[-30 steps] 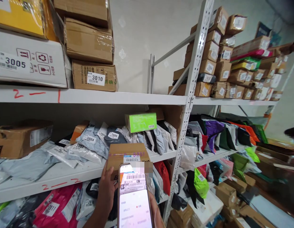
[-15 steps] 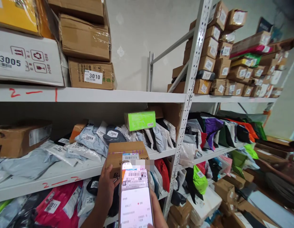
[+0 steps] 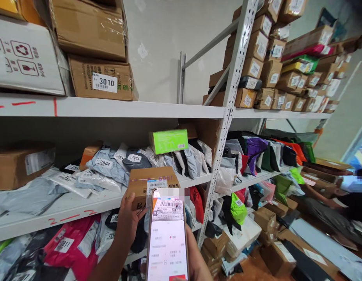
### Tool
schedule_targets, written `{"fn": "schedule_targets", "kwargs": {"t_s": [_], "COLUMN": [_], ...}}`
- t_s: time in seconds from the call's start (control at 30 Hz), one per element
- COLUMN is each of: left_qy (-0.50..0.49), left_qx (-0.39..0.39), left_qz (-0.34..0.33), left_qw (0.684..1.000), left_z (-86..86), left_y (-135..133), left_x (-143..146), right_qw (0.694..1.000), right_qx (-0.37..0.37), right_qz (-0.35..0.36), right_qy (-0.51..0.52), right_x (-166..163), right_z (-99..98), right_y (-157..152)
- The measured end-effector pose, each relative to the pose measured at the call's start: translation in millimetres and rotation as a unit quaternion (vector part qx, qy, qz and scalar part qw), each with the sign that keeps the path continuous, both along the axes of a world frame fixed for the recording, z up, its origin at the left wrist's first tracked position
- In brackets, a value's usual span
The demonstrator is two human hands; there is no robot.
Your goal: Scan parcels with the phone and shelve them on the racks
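Note:
My left hand grips the left side of a brown cardboard box, which bears a white barcode label and handwritten marks. In front of the box is a smartphone, held upright in my right hand. Its screen shows a label with a barcode at the top and lines of text below. My thumb lies at the bottom of the screen, by a red strip. The phone hides the lower right part of the box and most of my right fingers.
A white shelf carries boxes, one marked 3010. Grey and white parcels and a green box lie on the shelf below. A perforated post divides the racks. At the right, cartons cover the floor near another person's arm.
My view has shifted a little right and down. Both hands still hold the box and the phone. A red strip now shows at the bottom of the phone screen.

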State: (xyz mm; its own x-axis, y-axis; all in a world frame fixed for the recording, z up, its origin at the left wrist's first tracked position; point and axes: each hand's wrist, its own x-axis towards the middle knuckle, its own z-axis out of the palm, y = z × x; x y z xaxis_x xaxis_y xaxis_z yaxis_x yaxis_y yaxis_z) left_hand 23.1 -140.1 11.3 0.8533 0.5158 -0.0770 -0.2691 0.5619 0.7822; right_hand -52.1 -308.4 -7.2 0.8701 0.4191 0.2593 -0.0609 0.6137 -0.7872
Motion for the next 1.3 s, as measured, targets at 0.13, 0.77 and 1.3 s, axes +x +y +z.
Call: {"fn": "schedule_targets", "kwargs": {"t_s": [0.13,0.77,1.3], "left_qy": [-0.022,-0.036,-0.015], "left_qx": [0.01,0.027,0.018], "left_qz": [-0.009,0.02,-0.005], "left_qw": [1.0,0.999,1.0], "left_z": [-2.0,1.1,10.5], "left_y": [1,-3,0], "left_x": [1,-3,-5], "right_qw": [1.0,1.0,0.99], "right_qx": [0.003,0.012,0.005], "right_qz": [0.013,-0.016,-0.137], "right_qy": [-0.016,0.025,-0.02], "right_x": [3,6,69], "right_z": [2.5,12.1,-21.3], "right_y": [-4,-24,-32]}}
